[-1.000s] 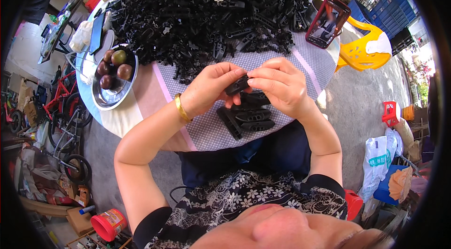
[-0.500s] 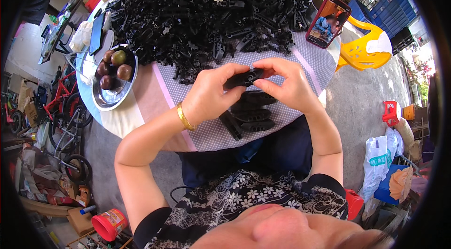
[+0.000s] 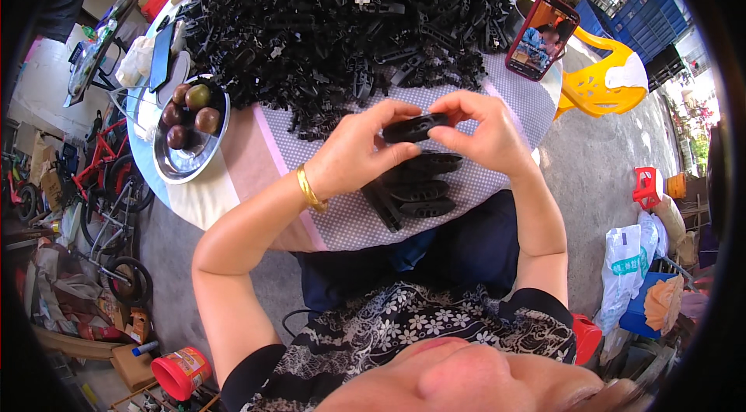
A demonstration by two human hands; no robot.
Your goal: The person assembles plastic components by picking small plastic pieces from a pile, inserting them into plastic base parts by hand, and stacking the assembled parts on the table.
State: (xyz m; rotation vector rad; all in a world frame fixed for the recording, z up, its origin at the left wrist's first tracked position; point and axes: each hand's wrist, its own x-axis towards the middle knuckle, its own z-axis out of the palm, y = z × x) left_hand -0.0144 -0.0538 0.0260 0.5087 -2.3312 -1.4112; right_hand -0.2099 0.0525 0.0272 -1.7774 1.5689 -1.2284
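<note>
In front of me, above the table's near part, both hands are at one elongated black plastic part [image 3: 408,129] with rounded ends and a small hole. My right hand [image 3: 486,132] pinches its right end between thumb and fingers. Around its left end curl the thumb and fingers of my left hand [image 3: 353,144], loosely, with the end showing between them. Several similar black parts [image 3: 423,191] lie side by side on the cloth just below my hands. One straighter black piece [image 3: 382,206] slants at their left. Beyond my hands rises a big heap of black plastic pieces [image 3: 334,24].
The round table has a patterned cloth [image 3: 342,225]. At its left, a metal bowl [image 3: 179,171] holds several dark round fruits; a phone [image 3: 161,55] lies behind it. Another phone [image 3: 542,35] stands upright at the right, near a yellow chair [image 3: 594,90]. Bicycles [image 3: 116,202] stand at left.
My left fingers have loosened and spread around the part, uncovering its left end. The part has turned slightly between my hands. The parts on the cloth have stayed put.
</note>
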